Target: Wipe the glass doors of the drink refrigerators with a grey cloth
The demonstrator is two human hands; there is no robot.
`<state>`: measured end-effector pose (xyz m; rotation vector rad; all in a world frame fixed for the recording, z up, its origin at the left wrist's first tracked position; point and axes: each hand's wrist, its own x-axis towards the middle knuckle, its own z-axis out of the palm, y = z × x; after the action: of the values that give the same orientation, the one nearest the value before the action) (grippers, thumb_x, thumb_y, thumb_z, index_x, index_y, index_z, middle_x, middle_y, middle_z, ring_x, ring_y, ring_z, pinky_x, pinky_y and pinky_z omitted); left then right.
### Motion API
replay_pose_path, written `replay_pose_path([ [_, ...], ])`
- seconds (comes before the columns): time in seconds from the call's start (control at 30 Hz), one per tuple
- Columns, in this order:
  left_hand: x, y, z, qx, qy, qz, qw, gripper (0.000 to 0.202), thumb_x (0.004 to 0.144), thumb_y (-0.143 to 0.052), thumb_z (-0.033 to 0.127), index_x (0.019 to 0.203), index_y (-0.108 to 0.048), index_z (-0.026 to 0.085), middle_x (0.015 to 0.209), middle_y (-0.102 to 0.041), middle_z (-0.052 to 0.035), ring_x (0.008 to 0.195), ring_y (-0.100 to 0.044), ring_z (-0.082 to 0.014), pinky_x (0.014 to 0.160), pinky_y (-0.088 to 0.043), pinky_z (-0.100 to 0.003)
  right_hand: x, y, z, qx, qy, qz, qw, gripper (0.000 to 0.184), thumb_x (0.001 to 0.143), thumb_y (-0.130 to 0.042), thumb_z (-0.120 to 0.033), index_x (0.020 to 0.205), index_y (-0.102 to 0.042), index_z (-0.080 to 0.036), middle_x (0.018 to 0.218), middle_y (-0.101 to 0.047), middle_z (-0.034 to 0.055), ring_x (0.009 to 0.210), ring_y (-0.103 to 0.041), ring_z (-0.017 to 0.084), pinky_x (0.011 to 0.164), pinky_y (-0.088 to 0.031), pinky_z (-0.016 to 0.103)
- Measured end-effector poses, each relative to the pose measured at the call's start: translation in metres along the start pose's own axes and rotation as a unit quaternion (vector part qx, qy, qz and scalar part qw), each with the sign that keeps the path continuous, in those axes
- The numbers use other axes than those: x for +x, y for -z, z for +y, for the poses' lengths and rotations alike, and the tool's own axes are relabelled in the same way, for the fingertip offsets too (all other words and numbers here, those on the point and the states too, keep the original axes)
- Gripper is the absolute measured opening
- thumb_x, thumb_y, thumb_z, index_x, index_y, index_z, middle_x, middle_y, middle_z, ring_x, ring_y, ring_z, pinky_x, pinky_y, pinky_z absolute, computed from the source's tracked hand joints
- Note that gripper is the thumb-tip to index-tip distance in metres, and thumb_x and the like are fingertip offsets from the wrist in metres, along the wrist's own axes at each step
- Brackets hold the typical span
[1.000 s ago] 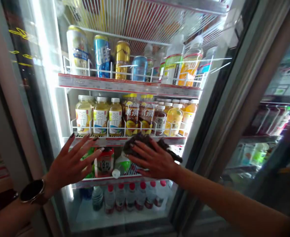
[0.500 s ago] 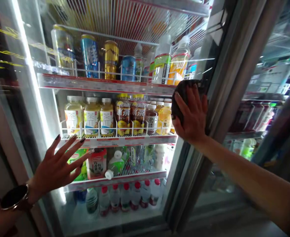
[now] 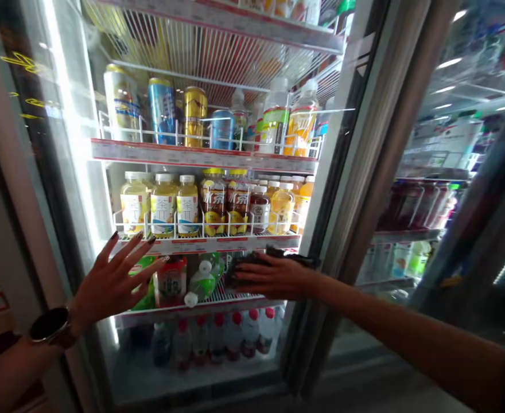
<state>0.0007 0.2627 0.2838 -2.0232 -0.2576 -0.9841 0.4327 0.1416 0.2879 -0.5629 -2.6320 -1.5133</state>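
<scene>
I face the glass door [image 3: 106, 344] of a lit drinks fridge. My right hand [image 3: 274, 278] presses a dark cloth [image 3: 293, 258] flat against the glass at the height of the third shelf, fingers pointing left and held together over the cloth. My left hand [image 3: 115, 281] lies on the glass near the door's left side, fingers spread, holding nothing. A dark watch [image 3: 50, 327] sits on my left wrist. Behind the glass stand yellow tea bottles [image 3: 162, 206] and tall cans [image 3: 192, 115].
The door's dark frame [image 3: 342, 189] runs diagonally just right of my right hand. A second fridge door [image 3: 428, 229] with more drinks lies to the right. Small red-capped bottles [image 3: 235, 335] fill the bottom shelf. A wall edge stands at far left.
My right hand with the cloth went from the middle of the glass up to the right edge, then came back down and left to the third shelf. My left hand stayed put.
</scene>
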Motion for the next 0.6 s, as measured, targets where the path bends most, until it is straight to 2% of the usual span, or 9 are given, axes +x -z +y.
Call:
replay_pose_path([
  [0.07,0.0,0.0,0.001,-0.005,0.004,0.001,1.0,0.076,0.087,-0.072,0.023,0.157,-0.045,0.037,0.162,-0.048,-0.0094,0.155,-0.041,-0.0329,0.132,-0.024,-0.062,0.007,0.025,0.048,-0.023,-0.063,0.012,0.998,0.075,0.09,-0.065,-0.03,0.161,-0.039,-0.033,0.169,-0.043,0.0011,0.161,-0.03,0.023,0.133,-0.025,0.054],
  [0.13,0.0,-0.001,0.002,-0.009,0.008,0.007,1.0,0.074,0.088,-0.072,0.024,0.156,-0.046,0.037,0.164,-0.046,-0.0086,0.156,-0.038,-0.0314,0.133,-0.023,-0.06,0.018,0.046,0.091,-0.056,-0.168,0.053,0.983,0.083,0.092,-0.062,-0.033,0.166,-0.025,-0.038,0.174,-0.032,0.0008,0.161,-0.028,0.03,0.131,-0.02,0.066],
  [0.2,-0.001,-0.002,0.002,-0.009,0.009,0.007,1.0,0.07,0.09,-0.07,0.026,0.155,-0.048,0.038,0.165,-0.045,-0.0082,0.158,-0.034,-0.03,0.133,-0.021,-0.059,0.032,0.056,0.113,-0.082,-0.278,0.118,0.95,0.085,0.094,-0.059,-0.036,0.167,-0.017,-0.042,0.177,-0.022,-0.0011,0.161,-0.026,0.037,0.127,-0.018,0.075],
  [0.23,-0.002,-0.003,0.002,-0.008,0.008,0.007,1.0,0.068,0.09,-0.07,0.027,0.154,-0.049,0.037,0.165,-0.045,-0.0082,0.159,-0.033,-0.0295,0.134,-0.021,-0.059,0.04,0.056,0.115,-0.089,-0.321,0.15,0.931,0.084,0.095,-0.057,-0.038,0.168,-0.015,-0.041,0.178,-0.019,-0.0011,0.161,-0.024,0.04,0.126,-0.019,0.078],
  [0.3,-0.003,-0.004,0.002,-0.009,0.005,0.002,1.0,0.066,0.091,-0.069,0.029,0.153,-0.05,0.037,0.165,-0.045,-0.0082,0.16,-0.031,-0.0292,0.134,-0.02,-0.059,0.053,0.048,0.1,-0.089,-0.368,0.192,0.906,0.084,0.097,-0.056,-0.044,0.169,-0.014,-0.037,0.179,-0.016,0.0023,0.161,-0.022,0.044,0.124,-0.019,0.08],
  [0.37,-0.003,-0.004,0.002,-0.011,0.005,0.004,1.0,0.066,0.091,-0.07,0.029,0.153,-0.05,0.037,0.165,-0.045,-0.0082,0.159,-0.032,-0.0293,0.134,-0.02,-0.059,0.061,0.031,0.067,-0.072,-0.354,0.179,0.915,0.085,0.096,-0.057,-0.051,0.169,-0.018,-0.031,0.178,-0.019,0.0077,0.161,-0.024,0.043,0.125,-0.02,0.077],
  [0.43,-0.001,-0.004,0.002,-0.01,0.006,0.007,1.0,0.065,0.091,-0.07,0.027,0.153,-0.051,0.036,0.165,-0.045,-0.0083,0.159,-0.033,-0.0294,0.134,-0.02,-0.058,0.064,0.009,0.023,-0.046,-0.289,0.118,0.949,0.083,0.095,-0.057,-0.058,0.167,-0.028,-0.027,0.174,-0.029,0.0108,0.161,-0.027,0.038,0.129,-0.021,0.07],
  [0.5,0.0,-0.003,0.002,-0.01,0.005,0.008,1.0,0.065,0.092,-0.07,0.027,0.153,-0.051,0.036,0.164,-0.046,-0.0088,0.159,-0.033,-0.0295,0.134,-0.02,-0.058,0.063,-0.015,-0.021,-0.027,-0.2,0.061,0.978,0.077,0.095,-0.056,-0.061,0.162,-0.041,-0.027,0.17,-0.04,0.0091,0.161,-0.028,0.031,0.131,-0.025,0.06],
  [0.6,0.001,-0.001,0.001,-0.014,0.006,0.008,1.0,0.065,0.092,-0.07,0.026,0.153,-0.051,0.035,0.162,-0.049,-0.0097,0.158,-0.034,-0.03,0.133,-0.022,-0.059,0.058,-0.04,-0.062,-0.019,-0.049,0.02,0.998,0.064,0.093,-0.06,-0.05,0.153,-0.054,-0.03,0.166,-0.047,0.0009,0.16,-0.032,0.022,0.128,-0.033,0.045],
])
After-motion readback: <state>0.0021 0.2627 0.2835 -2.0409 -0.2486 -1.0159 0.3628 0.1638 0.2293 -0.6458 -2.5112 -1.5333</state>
